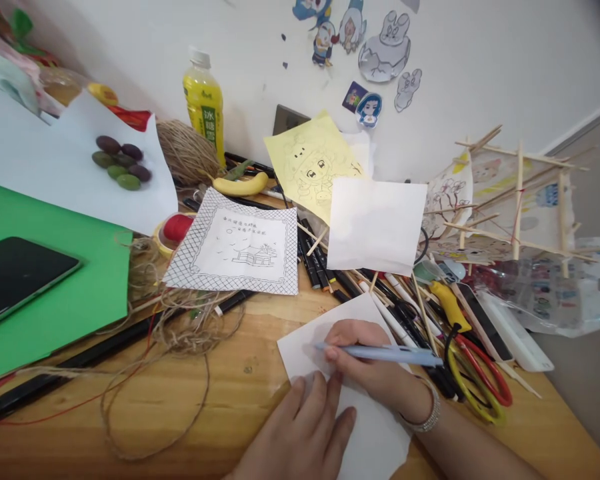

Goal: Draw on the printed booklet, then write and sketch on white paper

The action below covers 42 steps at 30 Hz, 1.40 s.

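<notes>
My right hand [367, 367] grips a light blue pen [380, 353], its tip touching a small white sheet of paper [340, 333] on the wooden table [240, 373]. My left hand [305, 433] lies flat on the near part of that sheet, fingers spread, pressing it down. A bracelet sits on my right wrist. Just beyond the sheet lie several black markers [320, 260].
A line drawing of a house [237, 245], a blank white square [375, 223] and a yellow cartoon sketch [313, 163] lie behind. Twine [180, 327], a green sheet [55, 280] with a dark tablet [15, 273], a yellow bottle [204, 103], and a bamboo-stick frame [515, 200] crowd the table.
</notes>
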Each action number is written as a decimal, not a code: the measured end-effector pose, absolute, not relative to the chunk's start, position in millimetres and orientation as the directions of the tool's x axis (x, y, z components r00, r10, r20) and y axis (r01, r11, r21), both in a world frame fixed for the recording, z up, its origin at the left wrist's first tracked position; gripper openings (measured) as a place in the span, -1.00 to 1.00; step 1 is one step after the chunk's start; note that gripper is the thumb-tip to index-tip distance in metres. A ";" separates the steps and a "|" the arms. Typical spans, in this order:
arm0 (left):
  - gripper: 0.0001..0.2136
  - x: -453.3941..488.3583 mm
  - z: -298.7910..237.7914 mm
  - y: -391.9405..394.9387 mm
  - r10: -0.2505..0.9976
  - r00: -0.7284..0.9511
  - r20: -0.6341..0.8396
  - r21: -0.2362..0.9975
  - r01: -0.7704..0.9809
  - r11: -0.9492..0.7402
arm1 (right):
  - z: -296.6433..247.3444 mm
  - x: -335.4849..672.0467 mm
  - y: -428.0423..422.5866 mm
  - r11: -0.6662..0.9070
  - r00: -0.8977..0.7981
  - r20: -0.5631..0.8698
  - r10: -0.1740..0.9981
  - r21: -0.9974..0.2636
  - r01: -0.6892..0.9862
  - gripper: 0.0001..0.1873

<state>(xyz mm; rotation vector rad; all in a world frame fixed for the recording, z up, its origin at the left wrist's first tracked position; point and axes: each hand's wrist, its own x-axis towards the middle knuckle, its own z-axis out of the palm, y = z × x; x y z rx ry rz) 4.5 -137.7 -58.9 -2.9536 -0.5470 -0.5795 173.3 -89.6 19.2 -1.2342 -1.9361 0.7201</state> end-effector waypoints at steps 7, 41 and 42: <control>-0.46 0.8 -42.6 -129.8 0.341 0.907 0.249 0.028 0.345 -0.938 | 20.4 169.2 -88.4 0.416 -0.386 0.180 0.905 -0.576 0.704 -0.63; -0.45 1.4 -36.0 -129.0 0.346 0.916 0.202 0.132 0.324 -0.937 | 17.5 169.0 -90.3 0.403 -0.398 0.118 0.910 -0.485 0.776 -0.65; -0.45 1.2 -35.7 -129.0 0.347 0.916 0.203 0.133 0.325 -0.936 | 17.4 168.8 -90.4 0.403 -0.399 0.118 0.909 -0.483 0.777 -0.65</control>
